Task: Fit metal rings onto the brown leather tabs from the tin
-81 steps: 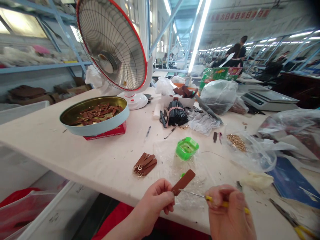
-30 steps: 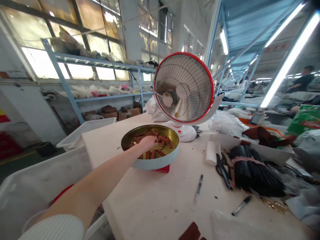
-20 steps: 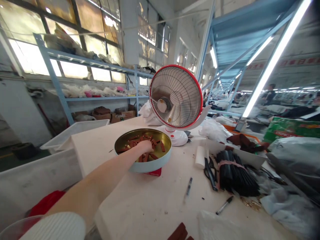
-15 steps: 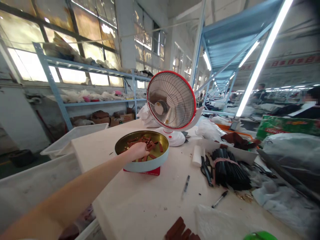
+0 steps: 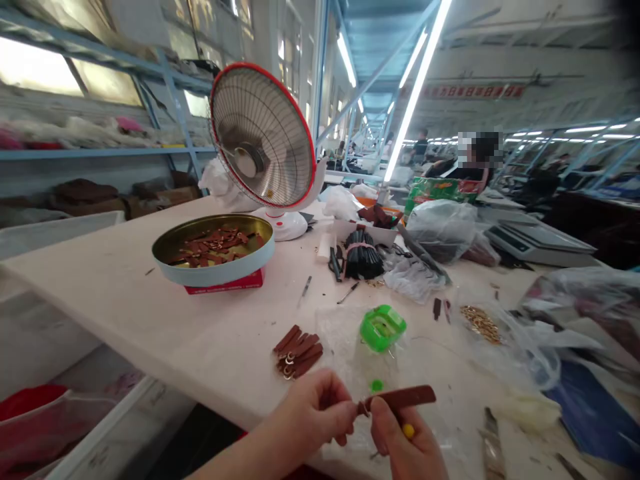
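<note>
At the far left of my bench [image 5: 110, 287], a round tin [image 5: 215, 272] with a pale blue outer wall and a gold-coloured inside holds a loose scatter of short brown pieces [image 5: 215, 248]. It sits on a red box [image 5: 233, 283] that shows beneath its front edge. Nearer me stands a small bright green tub [image 5: 379, 339]; something lies on its bottom, too small for me to make out. Over to the right, a clear plastic bag [image 5: 523, 363] has a heap of little gold-coloured metal pieces [image 5: 481, 325] showing in it. Below the bench edge on my left, a white crate [image 5: 117, 433] stands beside red material [image 5: 37, 407].

The brown strip [image 5: 410, 398] is between my two hands, above the near part of the bench and just in front of the green tub. My left hand [image 5: 323, 408] comes in from the lower left, thumb and fingers closed in a pinch on the strip's narrow end. My right hand [image 5: 407, 441] grips it farther along, thumb uppermost and fingers curled under, with a yellow handle [image 5: 409, 431] tucked in the same grasp. The strip's wide end juts out to the right, past my right thumb. A small pile of similar strips [image 5: 299, 351] with metal rings lies just beyond my left hand.
</note>
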### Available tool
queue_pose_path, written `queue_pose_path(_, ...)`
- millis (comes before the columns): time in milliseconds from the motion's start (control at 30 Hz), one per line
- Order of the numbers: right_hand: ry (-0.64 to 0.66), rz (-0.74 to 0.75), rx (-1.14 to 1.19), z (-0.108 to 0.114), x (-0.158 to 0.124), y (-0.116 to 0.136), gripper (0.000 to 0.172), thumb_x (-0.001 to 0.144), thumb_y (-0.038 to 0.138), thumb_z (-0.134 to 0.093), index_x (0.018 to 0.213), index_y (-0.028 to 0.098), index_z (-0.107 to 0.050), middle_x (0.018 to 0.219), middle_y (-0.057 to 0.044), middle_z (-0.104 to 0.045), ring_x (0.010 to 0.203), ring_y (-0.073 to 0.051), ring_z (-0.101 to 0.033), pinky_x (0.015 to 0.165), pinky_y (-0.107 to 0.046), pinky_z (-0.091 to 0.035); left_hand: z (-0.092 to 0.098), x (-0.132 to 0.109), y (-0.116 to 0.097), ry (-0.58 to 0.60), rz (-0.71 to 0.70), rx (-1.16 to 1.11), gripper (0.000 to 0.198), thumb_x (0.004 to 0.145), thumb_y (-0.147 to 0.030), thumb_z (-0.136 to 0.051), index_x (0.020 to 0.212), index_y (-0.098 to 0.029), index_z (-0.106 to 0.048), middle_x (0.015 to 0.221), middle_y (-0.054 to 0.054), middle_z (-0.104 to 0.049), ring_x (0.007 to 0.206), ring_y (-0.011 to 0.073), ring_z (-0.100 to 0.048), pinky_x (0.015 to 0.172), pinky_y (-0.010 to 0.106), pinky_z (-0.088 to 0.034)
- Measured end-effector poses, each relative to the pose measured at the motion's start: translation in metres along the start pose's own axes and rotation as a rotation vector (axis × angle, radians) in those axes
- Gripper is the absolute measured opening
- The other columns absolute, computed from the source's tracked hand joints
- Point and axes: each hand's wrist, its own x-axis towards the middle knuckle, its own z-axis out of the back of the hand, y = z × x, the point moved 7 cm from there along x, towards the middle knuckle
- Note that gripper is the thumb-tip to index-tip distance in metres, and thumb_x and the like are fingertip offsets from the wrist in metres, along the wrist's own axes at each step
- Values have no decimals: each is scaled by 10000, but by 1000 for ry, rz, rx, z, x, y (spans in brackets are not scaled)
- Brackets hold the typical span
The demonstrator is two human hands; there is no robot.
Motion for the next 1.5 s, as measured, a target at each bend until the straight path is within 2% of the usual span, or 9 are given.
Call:
queue_pose_path(467,85,-3,118,-1,-13,-8,446,608,589,-719,725,165,-648,490,53,-437,481,-107,-337,461,-229,-260,-11,-17,4,-181,-91,105,81,679,-204,-496,631,-181,-435,525,-43,-502,483,79,-437,477,207,-336)
queue_pose_path(567,102,-9,52,6,-9,-13,404,617,556,-730,664,174,-608,526,34,-492,503,-119,-385,473,-240,-296,-17,-23,-2,-103,-60,43,65,696,-206,-492,656,-168,-458,579,-22,-547,527,86,-478,527,216,-377)
queue_pose_path(700,281,-121,170,3,-4,-32,395,665,535,-712,693,168,-571,512,41,-484,449,-97,-358,425,-226,-268,-24,-30,-10,53,-31,-80,76,716,-215,-528,713,-140,-516,691,20,-622,629,103,-545,622,229,-417)
queue_pose_path(833,354,-173,269,-2,-6,-41,384,674,499,-733,767,162,-573,474,67,-454,407,-74,-347,408,-203,-241,-17,-23,0,66,-57,-182,170,675,-213,-673,708,-144,-520,649,-7,-622,608,100,-563,592,210,-399)
queue_pose_path(1000,371,-205,282,-5,-10,-45,371,670,488,-746,710,154,-590,437,69,-436,386,-56,-332,395,-185,-204,-26,-19,8,244,-46,-429,272,666,-280,-723,731,-156,-489,684,34,-665,695,188,-640,711,323,-451)
queue_pose_path(1100,273,-215,320,-4,-12,-46,367,607,471,-796,685,162,-614,461,59,-470,391,-50,-345,386,-168,-234,-26,-19,10,219,-31,-383,283,665,-294,-716,701,-157,-470,644,18,-637,624,141,-601,653,273,-439)
queue_pose_path(1233,29,-185,433,-1,-18,-39,337,564,451,-830,717,203,-661,487,58,-491,439,-56,-368,423,-154,-300,-17,-14,19,1,-50,-226,246,647,-249,-674,641,-153,-448,543,-45,-508,491,48,-418,476,171,-292)
queue_pose_path(1400,12,-184,485,-6,-23,-35,300,582,462,-813,682,224,-660,463,70,-435,444,-72,-346,421,-170,-302,-18,-9,22,-97,-64,-233,199,627,-220,-602,639,-169,-409,539,-54,-478,503,54,-405,491,181,-306)
queue_pose_path(1500,-42,-92,259,6,-20,-29,334,592,520,-779,691,226,-656,503,53,-498,499,-104,-418,462,-195,-354,-18,-10,21,-113,-37,-217,191,620,-221,-593,641,-170,-410,547,-52,-479,512,56,-415,498,183,-312)
